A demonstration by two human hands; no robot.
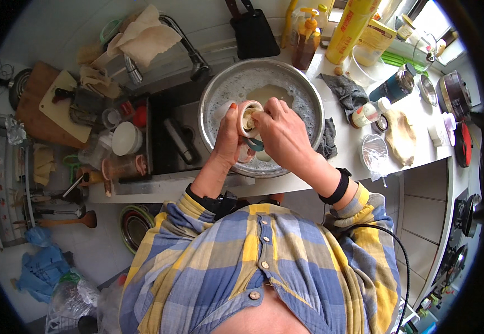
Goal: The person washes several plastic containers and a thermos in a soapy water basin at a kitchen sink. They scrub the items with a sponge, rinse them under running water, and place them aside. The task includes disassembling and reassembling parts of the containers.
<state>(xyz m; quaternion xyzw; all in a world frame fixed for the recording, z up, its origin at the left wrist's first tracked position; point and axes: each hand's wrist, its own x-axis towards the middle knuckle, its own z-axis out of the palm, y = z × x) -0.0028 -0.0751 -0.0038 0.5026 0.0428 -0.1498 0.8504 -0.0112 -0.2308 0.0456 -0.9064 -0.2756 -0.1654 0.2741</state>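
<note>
Over a large steel basin [262, 67] of sudsy, cloudy water, my left hand [228, 137] grips a small pink-rimmed cup or lid [244, 119], its opening tilted towards my right hand. The fingers of my right hand [281, 131] reach to its mouth, where something pale and bunched shows; whether they pinch it cannot be told. A teal loop or band [254, 144] hangs just below, between the hands. Under it, a pinkish round item [246, 155] is partly hidden near the basin's front edge.
Left of the basin lies a black sink [166, 112] holding a steel cylinder [178, 140], beneath a faucet [200, 67]. White bowls [127, 138] stand farther left. To the right are a soap pump bottle [306, 46], dark cloths [346, 94], a plastic-covered bowl [374, 150] and a thermos [394, 85].
</note>
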